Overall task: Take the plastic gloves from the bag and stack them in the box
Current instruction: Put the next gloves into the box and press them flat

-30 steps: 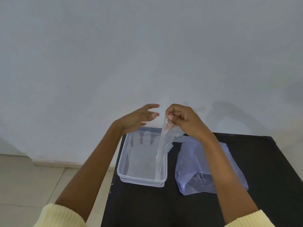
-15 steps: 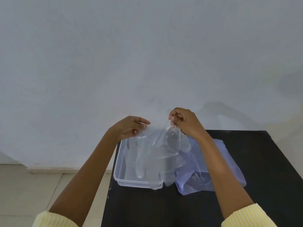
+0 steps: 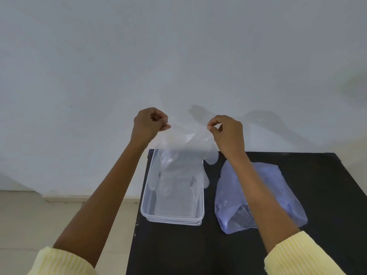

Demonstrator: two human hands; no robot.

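Black table (image 3: 278, 195) by a grey wall (image 3: 178, 46): left hand (image 3: 148, 124) and right hand (image 3: 228, 132) each pinch a clear glove (image 3: 184, 155) spread above the box (image 3: 172, 217), bag (image 3: 234, 199) just beside it.

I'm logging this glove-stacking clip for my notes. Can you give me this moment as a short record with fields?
glove: clear, held spread, fingers hanging over the box
left hand: pinches one cuff corner
right hand: pinches the other corner
box: clear, at the left edge of the table
bag: bluish, lying right of the box
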